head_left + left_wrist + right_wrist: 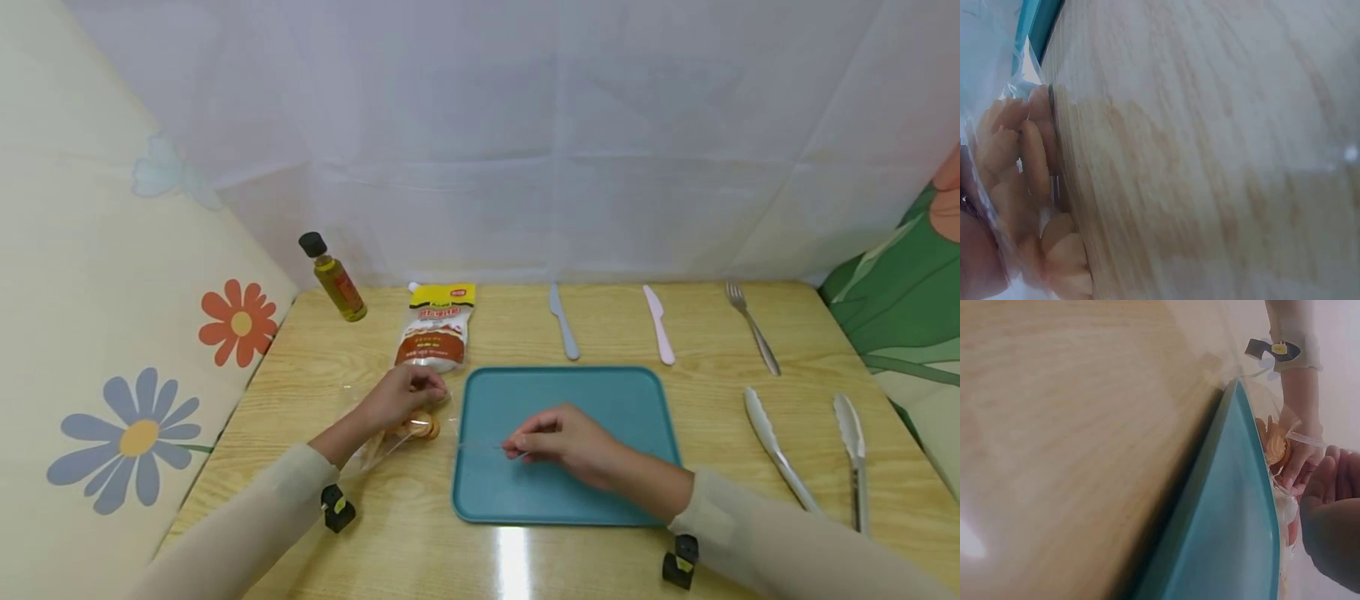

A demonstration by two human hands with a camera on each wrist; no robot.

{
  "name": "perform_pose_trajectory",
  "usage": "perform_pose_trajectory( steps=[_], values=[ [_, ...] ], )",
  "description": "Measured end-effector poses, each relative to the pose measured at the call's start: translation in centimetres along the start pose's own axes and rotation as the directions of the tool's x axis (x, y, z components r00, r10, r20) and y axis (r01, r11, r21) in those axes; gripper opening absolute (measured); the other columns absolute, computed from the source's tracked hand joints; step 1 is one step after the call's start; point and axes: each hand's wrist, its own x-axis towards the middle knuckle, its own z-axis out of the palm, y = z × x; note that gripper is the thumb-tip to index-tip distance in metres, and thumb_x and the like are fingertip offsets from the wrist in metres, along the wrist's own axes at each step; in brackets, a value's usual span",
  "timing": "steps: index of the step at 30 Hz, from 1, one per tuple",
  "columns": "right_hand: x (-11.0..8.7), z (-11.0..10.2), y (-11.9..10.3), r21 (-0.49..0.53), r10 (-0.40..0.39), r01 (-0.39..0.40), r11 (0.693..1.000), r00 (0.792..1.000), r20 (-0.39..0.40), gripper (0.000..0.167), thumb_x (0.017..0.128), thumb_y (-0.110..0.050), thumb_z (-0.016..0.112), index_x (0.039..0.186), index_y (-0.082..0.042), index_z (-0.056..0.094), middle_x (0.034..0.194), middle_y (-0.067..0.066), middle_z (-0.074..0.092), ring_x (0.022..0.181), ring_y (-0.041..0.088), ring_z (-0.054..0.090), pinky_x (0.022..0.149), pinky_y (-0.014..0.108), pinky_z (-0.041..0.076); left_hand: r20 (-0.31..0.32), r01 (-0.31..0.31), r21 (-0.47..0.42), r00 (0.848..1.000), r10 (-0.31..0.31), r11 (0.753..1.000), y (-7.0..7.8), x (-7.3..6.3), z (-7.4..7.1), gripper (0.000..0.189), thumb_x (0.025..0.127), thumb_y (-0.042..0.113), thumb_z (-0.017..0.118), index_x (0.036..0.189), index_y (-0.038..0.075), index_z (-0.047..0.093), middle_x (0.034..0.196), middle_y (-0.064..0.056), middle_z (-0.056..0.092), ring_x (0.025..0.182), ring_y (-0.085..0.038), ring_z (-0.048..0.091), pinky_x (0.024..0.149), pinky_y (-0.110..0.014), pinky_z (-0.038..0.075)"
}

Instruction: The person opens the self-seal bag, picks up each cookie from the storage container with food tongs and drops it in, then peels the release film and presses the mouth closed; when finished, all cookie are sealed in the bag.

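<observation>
A clear plastic bag (pixel 365 457) of tan-orange, ridged food pieces (pixel 424 426) lies on the table left of the teal tray. My left hand (pixel 405 397) pinches the bag's upper part, above the pieces. Over the tray (pixel 592 383), my right hand (pixel 564 442) pinches the end of a thin clear plastic strip, thumb against fingers. In the right wrist view this strip (pixel 1305 439) stretches from the bag to the right fingertips. The left wrist view shows the food pieces (pixel 1035 159) close up through the film; what they are exactly I cannot tell.
Behind the bag lie a yellow, white and brown food pouch (pixel 435 329) and an oil bottle (pixel 339 285). A grey-blue knife (pixel 564 321), a pink knife (pixel 659 325) and a fork (pixel 753 327) lie along the back. Metal tongs (pixel 780 454) are at the right.
</observation>
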Motion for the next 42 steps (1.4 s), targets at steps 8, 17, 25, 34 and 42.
perform_pose_trajectory(
  steps=[8, 17, 25, 34, 42],
  values=[
    [-2.6, -0.6, 0.1, 0.061, -0.013, 0.012, 0.998, 1.0, 0.014, 0.016, 0.099, -0.004, 0.066, 0.109, 0.008, 0.073, 0.108, 0.015, 0.076, 0.1, 0.017, 0.073, 0.09, 0.033, 0.06, -0.009, -0.006, -0.007, 1.0, 0.006, 1.0, 0.0, -0.2, 0.3, 0.006, 0.099, 0.005, 0.068, 0.096, 0.001, 0.072, 0.088, -0.005, 0.068, 0.08, -0.014, 0.057, 0.069, -0.025, 0.051],
    [-4.7, -1.2, -0.5, 0.086, -0.063, 0.059, 0.995, 0.997, 0.047, 0.011, 0.1, -0.007, 0.067, 0.106, -0.005, 0.076, 0.108, 0.008, 0.077, 0.105, 0.019, 0.072, 0.094, 0.036, 0.059, 0.006, 0.025, -0.01, 1.0, -0.025, 1.0, 0.4, -0.3, 0.0, 0.007, 0.1, 0.002, 0.065, 0.098, 0.003, 0.072, 0.091, -0.004, 0.068, 0.083, -0.018, 0.058, 0.074, -0.029, 0.053],
    [-7.0, -4.0, -1.4, -0.003, -0.081, 0.082, 0.997, 0.996, 0.047, 0.011, 0.103, -0.01, 0.063, 0.105, -0.01, 0.074, 0.107, 0.005, 0.076, 0.103, 0.017, 0.072, 0.092, 0.036, 0.06, 0.007, 0.015, -0.011, 1.0, -0.015, 1.0, 0.3, -0.1, 0.1, 0.007, 0.1, 0.002, 0.066, 0.098, 0.003, 0.073, 0.091, -0.005, 0.068, 0.083, -0.018, 0.059, 0.074, -0.028, 0.053],
    [-10.9, -9.6, -3.0, -0.046, -0.143, 0.145, 0.988, 0.988, 0.051, 0.02, 0.107, -0.001, 0.05, 0.104, -0.009, 0.069, 0.103, 0.003, 0.074, 0.1, 0.015, 0.072, 0.091, 0.034, 0.06, 0.001, 0.003, -0.004, 1.0, -0.003, 1.0, 0.0, -0.2, 0.1, 0.006, 0.099, 0.003, 0.067, 0.098, 0.002, 0.073, 0.092, -0.006, 0.069, 0.082, -0.016, 0.058, 0.072, -0.026, 0.052],
    [-13.8, -15.8, -3.9, -0.209, -0.063, 0.079, 0.975, 0.995, 0.082, 0.021, 0.109, 0.0, 0.044, 0.106, -0.001, 0.065, 0.102, 0.005, 0.072, 0.096, 0.019, 0.071, 0.088, 0.034, 0.061, 0.001, 0.017, -0.004, 1.0, -0.017, 1.0, 0.0, -0.1, 0.3, 0.007, 0.1, 0.002, 0.066, 0.098, 0.004, 0.073, 0.091, -0.004, 0.068, 0.083, -0.017, 0.058, 0.073, -0.027, 0.052]
  ],
)
